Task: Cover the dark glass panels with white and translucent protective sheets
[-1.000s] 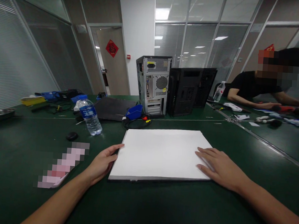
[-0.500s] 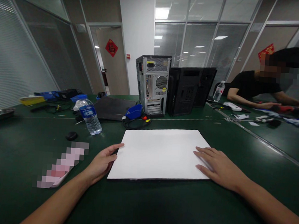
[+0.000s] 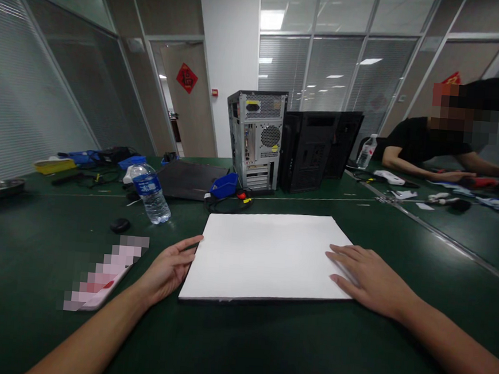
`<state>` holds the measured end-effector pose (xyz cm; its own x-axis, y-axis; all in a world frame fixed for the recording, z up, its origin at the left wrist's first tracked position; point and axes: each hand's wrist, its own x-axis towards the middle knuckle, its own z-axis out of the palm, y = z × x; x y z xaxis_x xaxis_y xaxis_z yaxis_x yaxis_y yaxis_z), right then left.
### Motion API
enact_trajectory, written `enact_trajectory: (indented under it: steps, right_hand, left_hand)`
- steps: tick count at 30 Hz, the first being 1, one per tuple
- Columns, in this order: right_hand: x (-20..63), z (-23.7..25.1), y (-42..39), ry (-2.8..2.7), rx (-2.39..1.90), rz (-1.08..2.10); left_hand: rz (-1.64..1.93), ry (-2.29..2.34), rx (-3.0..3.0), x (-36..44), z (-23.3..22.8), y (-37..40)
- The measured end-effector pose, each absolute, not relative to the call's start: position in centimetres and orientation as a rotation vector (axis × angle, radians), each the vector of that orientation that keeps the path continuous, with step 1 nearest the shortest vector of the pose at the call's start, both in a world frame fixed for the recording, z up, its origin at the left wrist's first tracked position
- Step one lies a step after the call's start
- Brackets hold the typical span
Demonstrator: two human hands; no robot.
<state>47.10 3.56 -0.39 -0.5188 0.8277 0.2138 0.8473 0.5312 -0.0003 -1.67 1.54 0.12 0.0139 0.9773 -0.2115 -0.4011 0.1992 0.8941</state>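
Note:
A flat white rectangular board point(image 3: 265, 260) with a thin dark edge lies on the green table in front of me. My left hand point(image 3: 167, 270) is at its left edge, thumb and index finger stretched toward it with the fingertips at the rim; the other fingers are partly hidden. On the opposite side, my right hand point(image 3: 365, 277) rests with spread fingers over the board's right edge. Both hands are open and neither grips the board. Left of my left hand lies a pink phone-like object point(image 3: 108, 279), partly pixelated.
A water bottle point(image 3: 149, 193) tilts in view at the left, near a round black object point(image 3: 120, 225). Behind the board stand an open computer case point(image 3: 259, 141) and black panels point(image 3: 308, 151). A blue connector point(image 3: 224, 185) with cables lies before them. Another person point(image 3: 434, 144) works at right.
My left hand has drawn back slightly to the left, its fingertips now at the board's rim rather than over it. The right hand and the board stay nearly in place.

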Motion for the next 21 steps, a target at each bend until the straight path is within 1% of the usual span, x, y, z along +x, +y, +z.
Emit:
enact_trajectory:
  steps: [5,11,18,21]
  right_hand:
    - [46.5,0.3,2.8,-2.561,-1.09,-0.203]
    - [42.8,0.4,1.1,-2.64,-0.662,-0.257]
    - [41.0,0.0,0.2,-2.453,-0.503,-0.621]
    - [41.9,0.4,-0.1,-2.386,-0.431,-0.662]
  left_hand:
    - [1.23,1.034,0.75,-1.4,0.2,1.3]
    - [1.238,1.101,0.706,-0.6,0.7,0.9]
    - [1.262,1.076,0.681,0.0,1.4,0.4]
    - [1.235,1.085,0.684,0.2,1.4,0.2]
